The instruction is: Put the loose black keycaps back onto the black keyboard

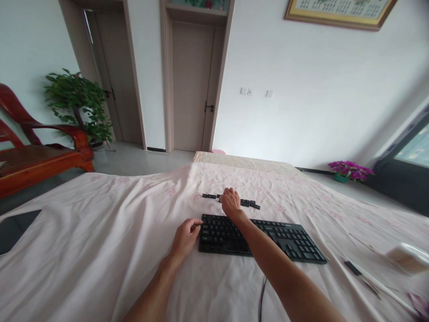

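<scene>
A black keyboard [217, 235] lies flat on the pink floral cloth, its lower-left rows partly without keycaps. At its upper left corner is my left hand [186, 235], thumb and forefinger pinched together; a small thin dark thing may be between them, too small to name. My right hand [231, 201] reaches across the keyboard to a row of loose black keycaps [248, 203] behind it. Its fingers curl down among them and hide some, so what they grip is not visible. More loose keycaps [209, 196] lie just left of that hand.
A dark flat device [16, 230] rests at the far left of the cloth. To the right lie a dark-handled tool [353, 268] and a clear plastic container [410, 258]. A cable [262, 299] runs toward me. Beyond stand a wooden chair [43, 147] and plants.
</scene>
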`<state>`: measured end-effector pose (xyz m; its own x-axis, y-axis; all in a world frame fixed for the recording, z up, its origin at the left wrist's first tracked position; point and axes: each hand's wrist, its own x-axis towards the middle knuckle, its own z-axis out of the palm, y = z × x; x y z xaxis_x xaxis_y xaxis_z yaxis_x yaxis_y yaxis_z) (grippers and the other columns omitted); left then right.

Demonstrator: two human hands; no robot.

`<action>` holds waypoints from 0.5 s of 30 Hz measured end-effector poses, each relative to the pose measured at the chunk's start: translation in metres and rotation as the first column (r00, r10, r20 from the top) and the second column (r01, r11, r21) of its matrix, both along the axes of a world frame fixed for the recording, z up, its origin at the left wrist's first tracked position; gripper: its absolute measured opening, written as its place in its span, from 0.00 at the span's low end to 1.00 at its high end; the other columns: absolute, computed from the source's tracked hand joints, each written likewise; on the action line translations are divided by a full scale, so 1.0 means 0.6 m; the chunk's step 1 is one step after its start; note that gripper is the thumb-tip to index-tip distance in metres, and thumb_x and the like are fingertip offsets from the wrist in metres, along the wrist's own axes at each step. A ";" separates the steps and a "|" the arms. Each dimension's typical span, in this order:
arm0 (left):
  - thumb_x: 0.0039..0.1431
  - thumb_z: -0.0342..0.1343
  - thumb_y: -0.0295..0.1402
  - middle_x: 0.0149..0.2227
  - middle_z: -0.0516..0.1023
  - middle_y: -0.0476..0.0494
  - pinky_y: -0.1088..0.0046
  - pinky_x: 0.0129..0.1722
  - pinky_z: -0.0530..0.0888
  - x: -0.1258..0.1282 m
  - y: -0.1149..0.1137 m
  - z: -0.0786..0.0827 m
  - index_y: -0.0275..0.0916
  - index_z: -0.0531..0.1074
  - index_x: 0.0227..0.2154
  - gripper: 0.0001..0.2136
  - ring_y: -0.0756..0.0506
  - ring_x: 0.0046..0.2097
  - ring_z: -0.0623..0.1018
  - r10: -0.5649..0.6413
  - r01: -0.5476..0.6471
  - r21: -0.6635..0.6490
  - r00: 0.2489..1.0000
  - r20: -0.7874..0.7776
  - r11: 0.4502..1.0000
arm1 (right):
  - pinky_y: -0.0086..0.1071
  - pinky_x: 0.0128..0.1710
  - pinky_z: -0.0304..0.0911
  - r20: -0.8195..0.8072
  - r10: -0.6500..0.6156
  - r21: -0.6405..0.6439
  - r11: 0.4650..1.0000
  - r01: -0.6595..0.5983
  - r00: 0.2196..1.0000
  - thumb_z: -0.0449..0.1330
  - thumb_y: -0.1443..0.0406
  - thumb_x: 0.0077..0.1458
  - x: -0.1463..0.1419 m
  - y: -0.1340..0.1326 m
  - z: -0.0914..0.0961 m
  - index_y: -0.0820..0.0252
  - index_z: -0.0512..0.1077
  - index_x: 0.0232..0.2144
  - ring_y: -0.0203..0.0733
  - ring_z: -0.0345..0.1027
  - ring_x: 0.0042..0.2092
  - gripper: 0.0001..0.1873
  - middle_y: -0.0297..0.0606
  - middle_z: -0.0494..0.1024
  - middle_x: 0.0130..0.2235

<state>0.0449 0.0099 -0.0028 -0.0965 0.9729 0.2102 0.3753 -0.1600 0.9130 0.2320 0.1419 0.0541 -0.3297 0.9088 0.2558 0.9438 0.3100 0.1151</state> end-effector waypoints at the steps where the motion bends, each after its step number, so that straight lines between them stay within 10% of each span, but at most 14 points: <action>1: 0.54 0.49 0.31 0.41 0.79 0.44 0.72 0.45 0.71 0.000 0.000 0.001 0.39 0.75 0.40 0.13 0.47 0.41 0.77 0.000 0.000 -0.004 1.000 -0.002 1.000 | 0.37 0.44 0.50 -0.002 0.003 -0.010 1.000 -0.003 1.000 0.51 0.70 0.58 -0.002 0.003 -0.001 0.62 0.78 0.33 0.48 0.56 0.49 0.14 0.49 0.71 0.43; 15: 0.55 0.49 0.31 0.40 0.79 0.44 0.73 0.44 0.71 0.000 -0.002 0.006 0.39 0.75 0.38 0.12 0.47 0.41 0.77 -0.002 0.002 0.002 1.000 -0.007 1.000 | 0.28 0.34 0.55 -0.123 -0.035 -0.279 0.960 -0.001 0.992 0.60 0.60 0.53 -0.009 -0.017 0.001 0.48 0.78 0.36 0.39 0.70 0.42 0.08 0.32 0.79 0.39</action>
<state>0.0449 0.0089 0.0007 -0.0932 0.9726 0.2131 0.3817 -0.1628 0.9099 0.2264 0.1318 0.0548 -0.2951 0.9550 0.0308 0.9505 0.2967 -0.0924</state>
